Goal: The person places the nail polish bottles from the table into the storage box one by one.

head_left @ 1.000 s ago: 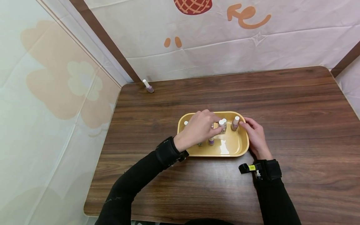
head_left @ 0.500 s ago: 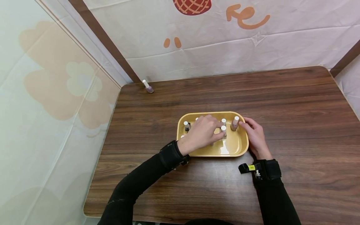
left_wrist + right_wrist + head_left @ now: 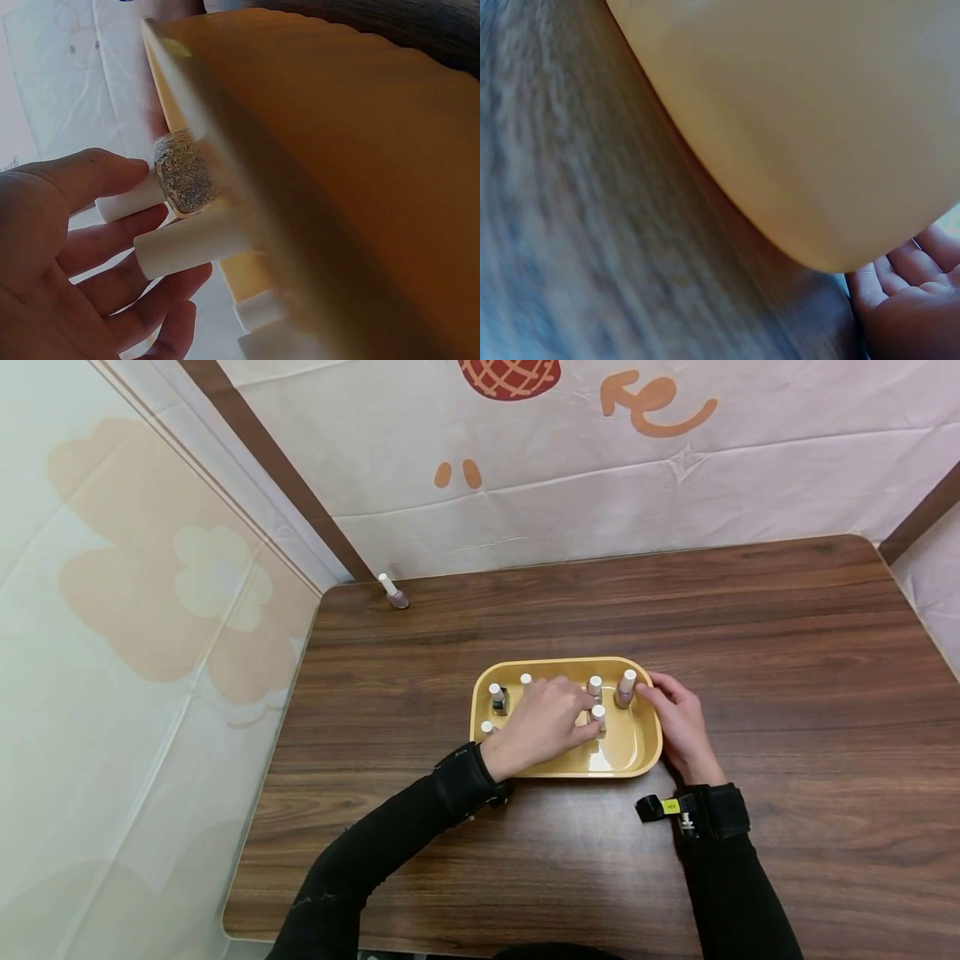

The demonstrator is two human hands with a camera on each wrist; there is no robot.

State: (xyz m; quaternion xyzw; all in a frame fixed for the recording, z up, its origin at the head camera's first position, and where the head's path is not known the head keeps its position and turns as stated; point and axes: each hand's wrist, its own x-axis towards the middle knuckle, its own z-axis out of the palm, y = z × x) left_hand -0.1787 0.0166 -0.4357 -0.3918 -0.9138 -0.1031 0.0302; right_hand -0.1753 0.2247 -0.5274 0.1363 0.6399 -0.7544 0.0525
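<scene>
In the head view my left hand [image 3: 542, 720] reaches into a yellow tray [image 3: 628, 747] and pinches a nail polish bottle [image 3: 598, 717] by its white cap. The left wrist view shows this glitter-filled nail polish bottle [image 3: 184, 174], its cap between thumb and fingers; another white cap [image 3: 187, 241] lies across the fingers from that angle. At the tray's right end, my right hand [image 3: 686, 731] holds the rim, thumb on top and fingers along the outer wall. Two nail polish bottles stand near the held one, a clear-looking one [image 3: 595, 687] and a mauve one [image 3: 626, 690].
A dark nail polish bottle [image 3: 498, 697] and other white caps [image 3: 527, 680] show at the tray's left, partly behind my left hand. One mauve nail polish bottle [image 3: 394, 593] stands at the table's far left corner. The brown wooden table [image 3: 787, 693] meets a curtained wall [image 3: 570, 518] behind.
My left hand has drawn the pinched nail polish bottle toward the near side of the tray, apart from the one behind it. The right hand stays at the rim.
</scene>
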